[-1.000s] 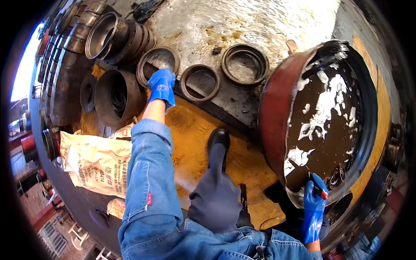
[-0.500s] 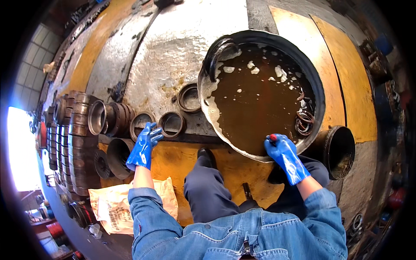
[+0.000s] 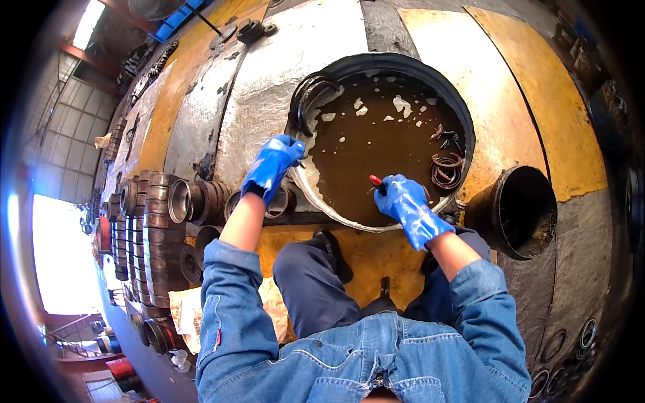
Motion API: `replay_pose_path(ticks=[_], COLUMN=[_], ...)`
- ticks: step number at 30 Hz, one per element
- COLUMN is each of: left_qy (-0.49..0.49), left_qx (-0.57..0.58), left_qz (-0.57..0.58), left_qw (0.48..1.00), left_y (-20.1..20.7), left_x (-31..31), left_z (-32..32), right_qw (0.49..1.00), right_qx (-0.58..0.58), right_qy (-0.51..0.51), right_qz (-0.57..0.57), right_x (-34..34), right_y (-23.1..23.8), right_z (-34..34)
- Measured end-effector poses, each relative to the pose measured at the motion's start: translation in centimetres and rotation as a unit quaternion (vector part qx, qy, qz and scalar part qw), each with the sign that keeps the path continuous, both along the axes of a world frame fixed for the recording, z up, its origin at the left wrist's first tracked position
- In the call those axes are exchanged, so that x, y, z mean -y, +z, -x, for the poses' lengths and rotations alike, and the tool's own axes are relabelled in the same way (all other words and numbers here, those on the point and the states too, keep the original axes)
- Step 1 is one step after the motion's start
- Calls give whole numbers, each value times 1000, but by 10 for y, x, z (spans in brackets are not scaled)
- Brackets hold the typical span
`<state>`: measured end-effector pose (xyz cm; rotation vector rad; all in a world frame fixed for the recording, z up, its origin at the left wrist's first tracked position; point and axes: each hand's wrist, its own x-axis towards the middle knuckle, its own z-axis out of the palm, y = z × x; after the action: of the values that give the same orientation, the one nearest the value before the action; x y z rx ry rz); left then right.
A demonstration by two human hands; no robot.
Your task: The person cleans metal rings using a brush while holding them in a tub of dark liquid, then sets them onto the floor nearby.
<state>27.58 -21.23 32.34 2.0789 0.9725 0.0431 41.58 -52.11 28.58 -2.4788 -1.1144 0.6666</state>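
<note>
My left hand (image 3: 274, 164), in a blue rubber glove, reaches to the left rim of a large round tub (image 3: 463, 101) of murky brown liquid. Its fingers are curled together; what they grip, if anything, is hidden. Over the tub's near side, my right hand (image 3: 403, 200), gloved in blue too, is closed round a red-handled tool (image 3: 375, 181). Only the tool's red end shows, pointing up and left. White foam patches (image 3: 402, 105) float on the liquid. Brown rings (image 3: 446, 171) lie at the tub's right inner side, and dark rings (image 3: 302, 101) lean on its left wall.
An open dark drum (image 3: 531, 208) lies tilted right of the tub. Metal rings (image 3: 279, 203) sit below my left forearm, beside stacked round metal parts (image 3: 158, 235) at the left. A paper sack (image 3: 185, 312) lies near my left sleeve. Yellow and grey plates cover the floor.
My left hand has moved up and right from the metal rings to the tub's rim, its spread fingers now curled. My right hand has shifted left over the liquid with the red-handled tool. The view has shifted.
</note>
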Motion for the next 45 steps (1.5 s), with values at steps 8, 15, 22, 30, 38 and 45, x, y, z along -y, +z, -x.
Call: replay_pose_path(ticks=[8, 15, 22, 30, 38, 45], left_qy=[7, -32, -127, -35, 32, 33], left_qx=[-269, -357, -365, -325, -63, 57], left_qz=[-347, -380, -394, -385, -179, 93], left_qw=[898, 853, 834, 863, 981, 993], left_y=[-12, -28, -14, -21, -50, -19], left_x=[-34, -40, -43, -23, -26, 17], left_z=[-113, -156, -146, -165, -126, -140], right_qw=[997, 993, 999, 998, 996, 997], right_qx=[6, 13, -39, -47, -78, -63], right_qy=[-47, -43, -9, -4, -3, -44], right_qz=[-63, -110, -31, -44, -47, -33], right_x=[0, -3, -8, -2, 9, 18], right_y=[-5, -26, -3, -6, 2, 14], right_z=[-15, -27, -30, -30, -41, -58])
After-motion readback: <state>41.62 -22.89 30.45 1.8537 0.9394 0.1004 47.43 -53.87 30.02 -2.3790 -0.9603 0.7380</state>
